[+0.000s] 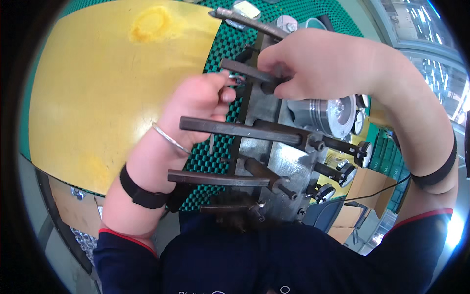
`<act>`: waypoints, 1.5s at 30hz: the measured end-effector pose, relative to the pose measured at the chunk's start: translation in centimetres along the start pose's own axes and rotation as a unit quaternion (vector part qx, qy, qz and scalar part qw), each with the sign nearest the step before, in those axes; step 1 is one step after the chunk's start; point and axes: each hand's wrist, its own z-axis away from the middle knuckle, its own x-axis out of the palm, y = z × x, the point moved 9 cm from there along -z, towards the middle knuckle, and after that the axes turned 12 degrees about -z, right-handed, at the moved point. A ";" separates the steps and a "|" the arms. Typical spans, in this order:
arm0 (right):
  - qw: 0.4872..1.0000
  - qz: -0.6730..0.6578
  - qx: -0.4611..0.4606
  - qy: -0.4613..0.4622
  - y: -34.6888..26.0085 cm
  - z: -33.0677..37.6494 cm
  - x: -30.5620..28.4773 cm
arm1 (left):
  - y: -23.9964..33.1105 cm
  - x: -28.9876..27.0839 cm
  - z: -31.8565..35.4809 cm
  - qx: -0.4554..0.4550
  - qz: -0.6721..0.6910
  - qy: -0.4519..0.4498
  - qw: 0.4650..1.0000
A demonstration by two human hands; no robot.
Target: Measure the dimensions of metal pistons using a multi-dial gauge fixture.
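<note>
My left hand (pixel 203 98) is closed, its thumb and fingers pinching a small shiny metal piece (pixel 237 78) beside the fixture; blur hides its exact kind. A thin pale rod (pixel 211 143) shows just below that hand. Over the fixture's far part, my right hand (pixel 318 63) curls its fingers round the right end of a dark square metal bar (pixel 245 70). The steel fixture (pixel 259 105) carries several such bars, including a long one (pixel 230 128) nearer me. A silver piston (pixel 320 115) lies on its side just under my right wrist.
Dial gauges (pixel 363 154) stick out from the fixture's right side. A yellow board (pixel 112 93) covers the left of the green woven mat (pixel 215 159). Another bar (pixel 245 22) juts out at the far end. Cardboard (pixel 360 188) and a black cable (pixel 382 192) are at right.
</note>
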 end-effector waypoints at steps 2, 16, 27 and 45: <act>1.000 0.016 -0.018 0.012 0.1 -0.2 0.0 | -1.0 0.0 0.1 0.009 0.020 0.010 1.000; 1.000 0.005 -0.024 -0.004 -0.4 0.0 0.0 | 2.1 -0.8 -0.9 0.245 -0.201 0.110 0.942; 0.998 -0.041 0.014 -0.051 -0.8 0.5 -0.7 | 2.1 -1.2 -0.7 0.249 -0.209 0.127 0.937; 0.997 -0.044 -0.023 -0.066 -1.1 0.0 -0.6 | 3.1 -4.9 1.9 0.296 -0.110 0.162 0.935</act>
